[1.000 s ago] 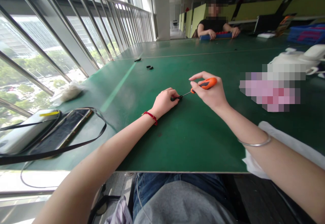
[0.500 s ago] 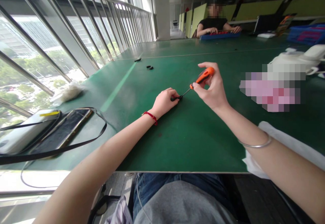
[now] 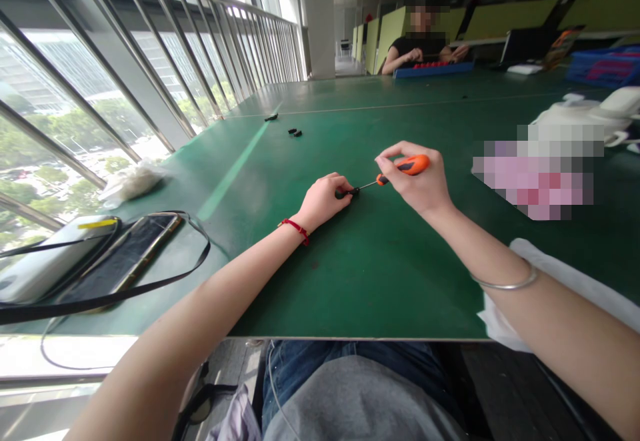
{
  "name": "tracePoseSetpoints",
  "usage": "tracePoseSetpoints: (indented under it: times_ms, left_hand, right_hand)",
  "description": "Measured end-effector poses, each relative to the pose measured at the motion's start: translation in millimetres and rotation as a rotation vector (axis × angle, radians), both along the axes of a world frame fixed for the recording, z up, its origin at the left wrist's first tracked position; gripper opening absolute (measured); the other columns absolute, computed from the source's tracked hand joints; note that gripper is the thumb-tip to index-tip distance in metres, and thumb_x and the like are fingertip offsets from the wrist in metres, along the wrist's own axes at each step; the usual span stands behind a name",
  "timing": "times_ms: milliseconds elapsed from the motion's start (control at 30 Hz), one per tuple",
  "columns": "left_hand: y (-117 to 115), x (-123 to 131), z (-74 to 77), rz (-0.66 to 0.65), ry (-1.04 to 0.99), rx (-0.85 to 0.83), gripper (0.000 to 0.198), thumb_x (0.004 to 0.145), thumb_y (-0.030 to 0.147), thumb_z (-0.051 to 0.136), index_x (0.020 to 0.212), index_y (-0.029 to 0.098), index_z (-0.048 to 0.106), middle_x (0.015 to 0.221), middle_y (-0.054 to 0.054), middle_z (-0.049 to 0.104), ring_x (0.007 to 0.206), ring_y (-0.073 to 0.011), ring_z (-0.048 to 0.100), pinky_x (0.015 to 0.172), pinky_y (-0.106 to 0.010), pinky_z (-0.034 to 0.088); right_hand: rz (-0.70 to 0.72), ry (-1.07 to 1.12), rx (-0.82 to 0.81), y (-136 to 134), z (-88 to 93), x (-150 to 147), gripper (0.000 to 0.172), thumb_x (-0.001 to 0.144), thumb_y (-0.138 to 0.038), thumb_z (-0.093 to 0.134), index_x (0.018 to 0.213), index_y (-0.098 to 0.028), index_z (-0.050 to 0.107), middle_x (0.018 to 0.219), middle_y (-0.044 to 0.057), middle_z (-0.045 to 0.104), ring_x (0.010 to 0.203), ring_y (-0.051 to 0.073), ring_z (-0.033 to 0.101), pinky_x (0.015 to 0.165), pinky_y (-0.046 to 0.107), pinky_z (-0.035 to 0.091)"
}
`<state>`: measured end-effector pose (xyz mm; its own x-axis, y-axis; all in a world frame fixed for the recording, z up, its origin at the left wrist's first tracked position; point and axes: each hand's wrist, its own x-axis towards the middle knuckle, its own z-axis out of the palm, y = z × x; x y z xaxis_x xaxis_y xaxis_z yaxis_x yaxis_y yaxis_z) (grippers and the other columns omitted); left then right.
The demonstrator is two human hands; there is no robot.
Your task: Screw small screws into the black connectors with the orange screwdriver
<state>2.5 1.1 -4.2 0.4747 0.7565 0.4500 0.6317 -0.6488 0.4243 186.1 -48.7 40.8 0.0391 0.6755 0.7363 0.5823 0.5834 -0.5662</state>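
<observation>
My left hand (image 3: 327, 199) rests on the green table and pinches a small black part (image 3: 345, 194), partly hidden by the fingers. An orange and black screwdriver (image 3: 413, 164) is in my right hand (image 3: 425, 184), its handle held between thumb and fingers. The screwdriver's thin shaft points left and slopes only slightly down, its tip at the black part's right end. Whether the tip sits inside the part is too small to tell. Farther off on the table lie a pair of small black pieces (image 3: 295, 133) and another black piece (image 3: 271, 117).
On the left are two phones, a dark one (image 3: 125, 261) and a silver one (image 3: 50, 254), with a black strap, and a plastic bag (image 3: 133, 181). At right lie a pink pack (image 3: 535, 187) and white cloth (image 3: 520, 294). A person (image 3: 420, 47) sits across behind a blue tray (image 3: 435, 70).
My right hand has lowered the screwdriver's handle and swung it right, so the shaft lies flatter. My left hand stays put. The person across has raised their hands from the tray.
</observation>
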Motion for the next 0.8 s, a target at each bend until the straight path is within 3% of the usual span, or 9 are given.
tracePoseSetpoints:
  times_ms: [67, 200, 300, 367, 433, 567, 667, 733, 800]
  left_hand:
    - [0.1, -0.2, 0.2, -0.007, -0.001, 0.003, 0.013, 0.073, 0.017, 0.059, 0.082, 0.017, 0.068, 0.086, -0.003, 0.063, 0.076, -0.0144, 0.061, 0.071, -0.026, 0.052]
    - [-0.5, -0.2, 1.0, -0.002, 0.004, 0.001, 0.013, 0.072, 0.016, 0.059, 0.082, 0.016, 0.068, 0.086, -0.003, 0.063, 0.076, -0.0145, 0.060, 0.070, -0.026, 0.051]
    - [-0.3, -0.1, 0.7, -0.005, 0.001, -0.002, 0.013, 0.072, 0.017, 0.059, 0.082, 0.017, 0.068, 0.086, -0.002, 0.063, 0.076, -0.0142, 0.060, 0.071, -0.026, 0.051]
    - [-0.4, -0.1, 0.7, -0.008, 0.000, -0.001, 0.014, 0.073, 0.017, 0.058, 0.082, 0.017, 0.068, 0.086, -0.002, 0.063, 0.076, -0.0142, 0.060, 0.071, -0.026, 0.051]
    - [-1.3, 0.0, 1.3, -0.004, 0.009, 0.000, 0.014, 0.073, 0.017, 0.058, 0.082, 0.017, 0.068, 0.087, -0.003, 0.063, 0.076, -0.0144, 0.061, 0.070, -0.026, 0.051]
    - [-4.1, 0.5, 4.3, 0.012, 0.028, 0.022, 0.014, 0.072, 0.016, 0.057, 0.082, 0.017, 0.067, 0.088, -0.003, 0.064, 0.077, -0.0154, 0.061, 0.071, -0.027, 0.050]
    - [-4.0, 0.4, 5.6, 0.028, 0.034, 0.037, 0.015, 0.072, 0.015, 0.056, 0.081, 0.017, 0.067, 0.088, -0.003, 0.064, 0.078, -0.0156, 0.062, 0.074, -0.027, 0.050]
    - [-2.5, -0.2, 5.5, 0.035, 0.035, 0.031, 0.015, 0.072, 0.015, 0.055, 0.081, 0.018, 0.067, 0.089, -0.003, 0.064, 0.078, -0.0155, 0.062, 0.074, -0.027, 0.050]
    - [-0.6, -1.1, 4.8, 0.027, 0.033, 0.024, 0.015, 0.072, 0.016, 0.055, 0.082, 0.018, 0.067, 0.089, -0.002, 0.064, 0.079, -0.0153, 0.062, 0.074, -0.027, 0.051]
  right_hand:
    - [0.015, 0.006, 0.028, 0.2, -0.1, 0.4, 0.010, 0.074, -0.028, 0.061, 0.081, -0.022, 0.060, 0.064, -0.002, 0.058, 0.053, 0.013, 0.051, 0.056, 0.029, 0.042]
    - [0.025, 0.062, 0.066, 1.2, -1.8, 0.0, 0.038, 0.068, -0.025, 0.066, 0.104, -0.023, 0.055, 0.069, -0.002, 0.058, 0.058, 0.014, 0.053, 0.058, 0.028, 0.043]
    - [-0.006, 0.036, -0.005, 1.1, -1.7, -0.5, 0.016, 0.074, -0.035, 0.063, 0.082, -0.022, 0.060, 0.058, -0.003, 0.054, 0.053, 0.013, 0.050, 0.055, 0.028, 0.041]
    - [-0.012, 0.021, -0.006, 1.2, -1.2, 0.1, 0.015, 0.076, -0.035, 0.059, 0.071, -0.021, 0.059, 0.060, -0.001, 0.057, 0.053, 0.013, 0.051, 0.056, 0.028, 0.041]
    - [0.008, 0.024, 0.041, 2.1, -1.4, 1.5, 0.008, 0.074, -0.029, 0.061, 0.078, -0.021, 0.060, 0.070, 0.000, 0.061, 0.057, 0.013, 0.053, 0.059, 0.028, 0.043]
    - [0.054, 0.043, 0.060, 4.6, -3.8, 3.7, 0.033, 0.068, -0.024, 0.065, 0.100, -0.022, 0.055, 0.066, -0.002, 0.055, 0.058, 0.014, 0.052, 0.060, 0.029, 0.044]
    - [0.057, -0.001, -0.036, 3.5, -4.0, 2.8, 0.014, 0.074, -0.033, 0.061, 0.083, -0.022, 0.059, 0.054, -0.004, 0.049, 0.051, 0.013, 0.048, 0.055, 0.028, 0.040]
    - [0.056, -0.029, -0.039, 1.9, -3.2, 1.5, 0.011, 0.075, -0.033, 0.059, 0.073, -0.022, 0.059, 0.055, -0.003, 0.051, 0.051, 0.012, 0.049, 0.055, 0.028, 0.039]
    - [0.045, -0.033, 0.027, 0.6, -2.5, 0.1, 0.009, 0.072, -0.028, 0.061, 0.078, -0.022, 0.059, 0.061, -0.003, 0.055, 0.056, 0.013, 0.052, 0.060, 0.029, 0.042]
